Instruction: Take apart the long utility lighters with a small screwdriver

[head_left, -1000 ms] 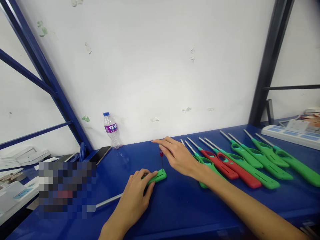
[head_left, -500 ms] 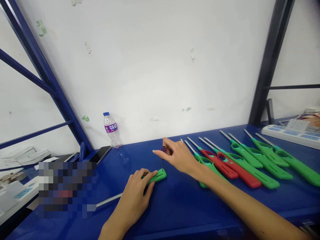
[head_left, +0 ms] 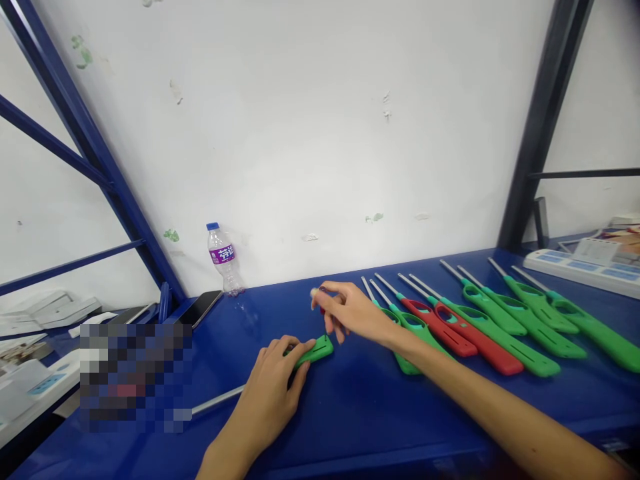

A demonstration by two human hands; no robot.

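Note:
My left hand point(head_left: 270, 380) presses a green gas lighter point(head_left: 318, 350) against the blue table, its fingers closed around the handle. The lighter's metal tube sticks out to the left beneath my wrist; its middle is hidden by the hand. Above the handle's free end, my right hand point(head_left: 353, 312) grips a small screwdriver point(head_left: 323, 299) with a dark red handle. The screwdriver stands about upright, tip down at the end of the lighter's handle. My fingers cover most of it, so I cannot tell how deep the tip sits.
Several green lighters point(head_left: 533, 357) and two red lighters point(head_left: 500, 352) lie in a row on the right. A plastic bottle point(head_left: 223, 257) stands by the wall, near a dark phone point(head_left: 205, 308). Power strips point(head_left: 583, 270) lie at both sides. Blue frame posts point(head_left: 100, 153) rise left and right.
My right hand has shifted slightly down around the screwdriver, and its lower fingers now extend down beside the shaft. My left hand and the lighter have stayed put.

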